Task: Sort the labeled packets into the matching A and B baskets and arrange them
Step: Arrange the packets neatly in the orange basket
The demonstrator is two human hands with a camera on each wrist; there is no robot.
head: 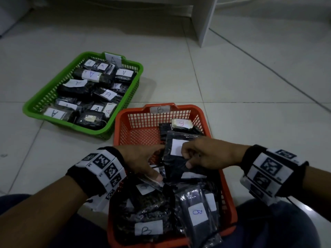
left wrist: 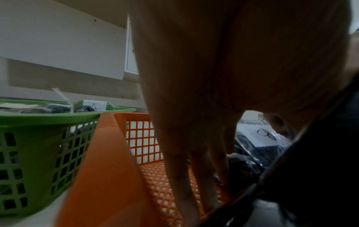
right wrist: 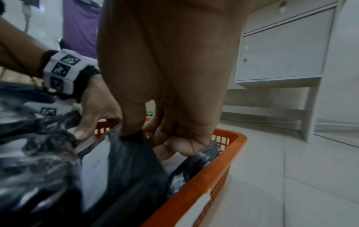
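Note:
The orange B basket [head: 143,122] [left wrist: 108,153] [right wrist: 204,176] sits in front of me with several dark B-labelled packets [head: 197,212] piled at its near end. Both hands are inside it on one dark packet with a white label [head: 172,158] [right wrist: 134,156]. My right hand [head: 188,159] [right wrist: 155,138] pinches its edge between the thumb and curled fingers. My left hand [head: 152,163] [left wrist: 194,169] has its thumb on top of the packet's left edge, and its fingers reach down underneath towards the basket floor. The green A basket [head: 136,68] [left wrist: 38,119] at the far left holds several A-labelled packets.
Another B-labelled packet [head: 181,123] [left wrist: 266,135] lies at the far right of the orange basket; its far left floor is bare mesh. The two baskets nearly touch at a corner. A white cabinet [head: 206,20] [right wrist: 281,50] stands on the tiled floor beyond.

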